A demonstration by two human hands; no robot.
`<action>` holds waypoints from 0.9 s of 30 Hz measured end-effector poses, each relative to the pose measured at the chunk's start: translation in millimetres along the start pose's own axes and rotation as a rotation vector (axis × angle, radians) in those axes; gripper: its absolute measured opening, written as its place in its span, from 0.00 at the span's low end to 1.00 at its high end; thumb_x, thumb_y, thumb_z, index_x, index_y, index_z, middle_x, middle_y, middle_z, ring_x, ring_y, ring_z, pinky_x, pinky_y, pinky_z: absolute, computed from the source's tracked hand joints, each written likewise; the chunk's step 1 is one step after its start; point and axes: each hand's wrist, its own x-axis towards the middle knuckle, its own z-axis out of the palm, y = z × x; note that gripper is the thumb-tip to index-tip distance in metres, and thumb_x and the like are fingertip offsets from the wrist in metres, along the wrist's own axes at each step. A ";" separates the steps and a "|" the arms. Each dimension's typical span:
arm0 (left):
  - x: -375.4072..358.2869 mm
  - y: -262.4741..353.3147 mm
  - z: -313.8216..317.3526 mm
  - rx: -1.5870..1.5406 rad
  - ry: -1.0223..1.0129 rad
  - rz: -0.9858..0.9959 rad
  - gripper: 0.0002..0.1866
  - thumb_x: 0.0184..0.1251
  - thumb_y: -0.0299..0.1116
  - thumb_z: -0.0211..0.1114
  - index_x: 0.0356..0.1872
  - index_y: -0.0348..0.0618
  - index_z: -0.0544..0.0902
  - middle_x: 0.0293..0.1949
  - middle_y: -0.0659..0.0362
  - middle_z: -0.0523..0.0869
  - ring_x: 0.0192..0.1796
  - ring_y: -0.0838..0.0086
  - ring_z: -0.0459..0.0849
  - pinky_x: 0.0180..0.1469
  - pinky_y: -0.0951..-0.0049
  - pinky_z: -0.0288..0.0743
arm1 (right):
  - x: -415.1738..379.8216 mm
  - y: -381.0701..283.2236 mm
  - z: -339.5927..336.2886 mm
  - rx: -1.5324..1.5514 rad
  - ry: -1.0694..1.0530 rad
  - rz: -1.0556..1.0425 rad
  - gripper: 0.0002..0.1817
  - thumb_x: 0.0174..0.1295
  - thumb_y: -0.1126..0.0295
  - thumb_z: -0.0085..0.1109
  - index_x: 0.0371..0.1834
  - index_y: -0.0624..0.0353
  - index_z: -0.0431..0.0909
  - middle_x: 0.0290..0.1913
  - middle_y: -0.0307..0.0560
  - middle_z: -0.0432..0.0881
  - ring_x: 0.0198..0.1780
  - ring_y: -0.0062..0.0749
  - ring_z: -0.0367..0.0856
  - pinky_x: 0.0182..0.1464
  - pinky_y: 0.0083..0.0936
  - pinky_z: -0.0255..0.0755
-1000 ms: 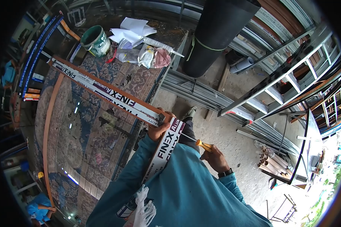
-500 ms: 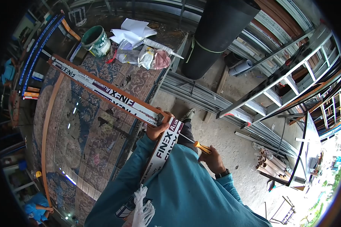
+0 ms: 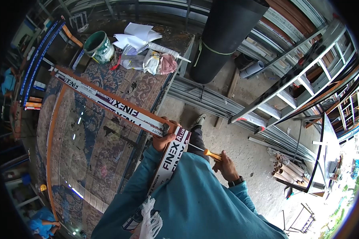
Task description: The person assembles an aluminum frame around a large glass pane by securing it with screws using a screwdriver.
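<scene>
A brown aluminium frame [image 3: 107, 104], covered in printed FINEX protective tape, lies across the patterned worktable and reaches over its edge to my body. At the frame's near corner my left hand [image 3: 163, 139] is closed, its thumb on top of the taped profile. My right hand [image 3: 227, 166] grips the yellow handle of a screwdriver [image 3: 212, 155]. The thin shaft points left at the outer side of the short frame piece [image 3: 170, 156] beside my body. Whether its tip touches a screw is hidden.
On the table [image 3: 107, 135] stand a green bucket [image 3: 99, 47], papers [image 3: 137, 36] and a sealant tube [image 3: 163, 49]. A black roll [image 3: 227, 36], metal profiles [image 3: 203, 98] and a ladder [image 3: 285, 98] lie beyond. Another person in blue [image 3: 42, 223] is at the lower left.
The view has shifted slightly. Both hands keep their holds, and the screwdriver stays by the frame corner with its shaft pointing the same way.
</scene>
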 end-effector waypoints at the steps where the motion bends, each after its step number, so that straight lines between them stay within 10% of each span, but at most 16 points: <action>1: 0.0 -0.1 -1.7 0.038 -0.001 0.005 0.29 0.54 0.16 0.64 0.55 0.48 0.64 0.49 0.50 0.79 0.56 0.62 0.80 0.60 0.59 0.78 | -1.6 -6.5 -2.1 -0.131 0.018 0.065 0.32 0.73 0.42 0.41 0.49 0.66 0.74 0.31 0.45 0.75 0.37 0.33 0.77 0.45 0.33 0.73; 6: -2.2 -5.5 -6.5 0.024 0.021 0.042 0.29 0.53 0.16 0.61 0.57 0.49 0.65 0.49 0.51 0.78 0.57 0.61 0.78 0.59 0.56 0.80 | -14.6 -4.3 22.3 0.150 0.015 -0.068 0.32 0.73 0.42 0.39 0.48 0.66 0.73 0.33 0.47 0.76 0.37 0.32 0.77 0.45 0.32 0.74; 12: -0.7 -3.1 0.1 -0.043 -0.003 0.035 0.30 0.55 0.17 0.62 0.58 0.49 0.64 0.51 0.51 0.76 0.59 0.61 0.77 0.60 0.55 0.79 | -22.6 -4.6 -1.9 -0.224 -0.030 0.100 0.26 0.73 0.47 0.45 0.55 0.63 0.65 0.41 0.51 0.75 0.45 0.36 0.78 0.50 0.34 0.72; 14: 0.7 -3.3 1.0 -0.032 -0.004 0.063 0.30 0.55 0.17 0.62 0.59 0.49 0.64 0.51 0.51 0.76 0.59 0.61 0.77 0.60 0.55 0.79 | -29.9 -14.1 29.6 0.039 0.000 -0.200 0.27 0.75 0.47 0.40 0.55 0.65 0.68 0.38 0.50 0.77 0.39 0.32 0.78 0.47 0.33 0.74; 19: -0.2 -1.9 4.5 -0.028 -0.014 0.062 0.30 0.55 0.17 0.62 0.59 0.49 0.64 0.51 0.50 0.76 0.61 0.60 0.75 0.61 0.56 0.78 | -35.6 -31.8 21.3 -0.361 0.114 0.084 0.30 0.74 0.44 0.38 0.46 0.66 0.73 0.31 0.50 0.80 0.39 0.36 0.80 0.46 0.35 0.72; 23: 0.1 1.4 8.7 -0.034 -0.009 0.076 0.30 0.55 0.16 0.62 0.59 0.49 0.63 0.51 0.50 0.77 0.61 0.60 0.77 0.62 0.58 0.78 | -32.9 -20.1 36.0 0.119 0.030 -0.117 0.31 0.76 0.45 0.34 0.53 0.67 0.72 0.29 0.45 0.77 0.37 0.32 0.77 0.45 0.31 0.72; 27: 2.8 1.2 14.3 -0.062 -0.013 0.067 0.30 0.55 0.14 0.62 0.58 0.48 0.63 0.51 0.49 0.78 0.60 0.61 0.77 0.61 0.60 0.79 | -31.4 -10.3 13.6 -0.082 -0.018 -0.113 0.31 0.76 0.45 0.36 0.54 0.67 0.70 0.31 0.52 0.79 0.32 0.35 0.79 0.44 0.34 0.73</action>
